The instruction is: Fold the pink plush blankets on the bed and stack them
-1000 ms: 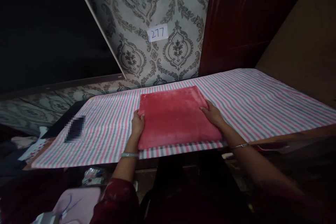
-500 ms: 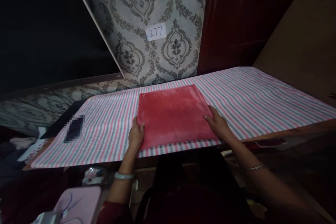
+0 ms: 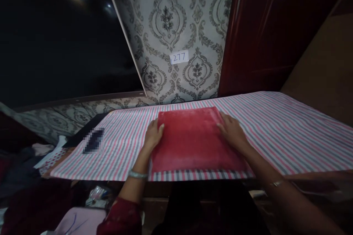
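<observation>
A flat, square red plush cloth [image 3: 190, 139], like a cushion cover, lies on a striped cloth [image 3: 124, 136] in pink, grey and white. Along its left edge sits my left hand [image 3: 153, 134], thumb on top and fingers beside the edge. My right hand [image 3: 233, 130] grips the opposite edge near the far corner, its thumb over the red surface. Both hands are closed on the sides of the red cloth; the undersides of the fingers are hidden.
A large dark screen [image 3: 63, 44] stands at the left, behind the table. Patterned wallpaper carries a paper label [image 3: 179, 57] reading 277. A pixelated dark object [image 3: 93, 141] lies on the striped cloth at left. Below is a pink stool-like surface [image 3: 82, 220].
The view has tilted up and shifted left. Both hands have slid forward along the sides of the red cloth, toward its far corners.
</observation>
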Action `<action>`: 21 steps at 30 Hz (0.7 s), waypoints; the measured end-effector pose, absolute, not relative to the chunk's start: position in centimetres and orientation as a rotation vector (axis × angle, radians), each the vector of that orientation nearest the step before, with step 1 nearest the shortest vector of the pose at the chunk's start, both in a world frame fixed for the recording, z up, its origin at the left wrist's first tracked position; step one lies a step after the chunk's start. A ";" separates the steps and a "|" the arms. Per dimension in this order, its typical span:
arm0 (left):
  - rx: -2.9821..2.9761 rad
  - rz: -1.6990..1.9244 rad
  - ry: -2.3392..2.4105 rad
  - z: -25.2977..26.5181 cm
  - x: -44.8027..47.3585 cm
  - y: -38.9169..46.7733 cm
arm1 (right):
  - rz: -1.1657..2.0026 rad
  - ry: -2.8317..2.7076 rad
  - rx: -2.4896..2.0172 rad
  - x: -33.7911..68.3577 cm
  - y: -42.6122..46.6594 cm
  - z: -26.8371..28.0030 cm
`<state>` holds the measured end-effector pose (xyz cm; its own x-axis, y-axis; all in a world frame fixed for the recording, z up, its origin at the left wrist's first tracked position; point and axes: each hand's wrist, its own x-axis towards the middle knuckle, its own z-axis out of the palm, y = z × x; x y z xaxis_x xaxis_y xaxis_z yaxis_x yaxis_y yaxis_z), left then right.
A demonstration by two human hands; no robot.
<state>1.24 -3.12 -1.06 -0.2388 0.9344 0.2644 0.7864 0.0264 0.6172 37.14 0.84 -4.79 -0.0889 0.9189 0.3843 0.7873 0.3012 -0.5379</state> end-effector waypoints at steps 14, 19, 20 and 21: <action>2.125 0.309 2.256 -3.2 6.2 5.6 | -0.033 -2.169 -1.779 30.6 8.3 -6.2; 2.125 0.306 2.258 -3.4 6.0 5.8 | -0.024 -2.164 -1.772 30.5 8.3 -6.1; 2.124 0.317 2.258 -3.4 6.0 5.8 | -0.021 -2.161 -1.773 30.4 8.2 -6.1; 2.125 0.325 2.254 -3.3 6.1 5.8 | -0.022 -2.155 -1.776 30.4 8.1 -6.0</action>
